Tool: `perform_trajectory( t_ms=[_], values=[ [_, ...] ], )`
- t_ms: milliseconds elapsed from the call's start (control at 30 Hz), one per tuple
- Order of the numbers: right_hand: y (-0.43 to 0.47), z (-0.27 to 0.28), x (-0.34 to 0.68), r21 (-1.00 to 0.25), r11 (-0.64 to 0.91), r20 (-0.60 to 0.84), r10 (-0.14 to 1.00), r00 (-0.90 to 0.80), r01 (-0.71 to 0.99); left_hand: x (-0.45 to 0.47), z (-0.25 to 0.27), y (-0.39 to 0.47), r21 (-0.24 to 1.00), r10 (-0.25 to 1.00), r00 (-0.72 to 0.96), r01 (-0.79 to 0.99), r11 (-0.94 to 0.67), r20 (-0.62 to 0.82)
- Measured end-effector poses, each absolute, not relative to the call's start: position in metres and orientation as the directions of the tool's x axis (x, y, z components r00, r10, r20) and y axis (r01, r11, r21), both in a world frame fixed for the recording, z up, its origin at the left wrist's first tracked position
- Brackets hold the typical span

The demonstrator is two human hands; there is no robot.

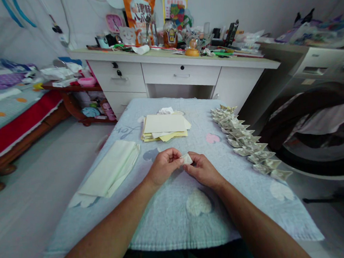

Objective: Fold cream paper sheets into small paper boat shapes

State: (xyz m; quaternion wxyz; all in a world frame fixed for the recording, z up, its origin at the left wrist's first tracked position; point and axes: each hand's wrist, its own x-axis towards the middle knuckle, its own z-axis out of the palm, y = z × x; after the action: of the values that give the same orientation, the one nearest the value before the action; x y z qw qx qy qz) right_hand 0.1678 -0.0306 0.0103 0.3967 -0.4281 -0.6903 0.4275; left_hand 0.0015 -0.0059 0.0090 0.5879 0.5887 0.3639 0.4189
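Between my two hands, above the middle of the cloth-covered table (175,226), is a small folded piece of pale paper (187,159). My left hand (167,164) pinches its left side between thumb and fingers. On its right side my right hand (203,168) grips it the same way. Just beyond my hands lies a stack of cream and yellow paper sheets (165,123). To the left is a folded pale green sheet or cloth (110,169). Rows of small folded paper boats (246,142) stand along the right side.
A white desk (181,73) crowded with jars, a pink clock (114,23) and an orange bag (139,10) stands behind the table. At the right is a front-loading washing machine (312,67). A bed (8,108) stands at the left.
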Motion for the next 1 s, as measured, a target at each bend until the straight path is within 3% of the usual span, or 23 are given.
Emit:
perform_trajectory(
  t_ms=[300, 633, 1000],
  values=[
    [-0.0290, 0.0072, 0.1672, -0.865, 0.361, 0.240, 0.908, -0.344, 0.350, 0.0000, 0.0065, -0.0050, 0.964, 0.915, 0.370, 0.136, -0.228, 0.164],
    [-0.0312, 0.0111, 0.1668, -0.890, 0.358, 0.254, 0.904, -0.345, 0.282, 0.0021, 0.0028, -0.0045, 0.989, 0.946, 0.323, -0.149, 0.014, 0.035],
    [-0.0305, 0.0135, 0.1727, -0.878, 0.324, 0.221, 0.927, -0.302, 0.351, -0.0015, 0.0037, -0.0019, 0.997, 0.890, 0.455, -0.067, 0.025, 0.008]
  ],
)
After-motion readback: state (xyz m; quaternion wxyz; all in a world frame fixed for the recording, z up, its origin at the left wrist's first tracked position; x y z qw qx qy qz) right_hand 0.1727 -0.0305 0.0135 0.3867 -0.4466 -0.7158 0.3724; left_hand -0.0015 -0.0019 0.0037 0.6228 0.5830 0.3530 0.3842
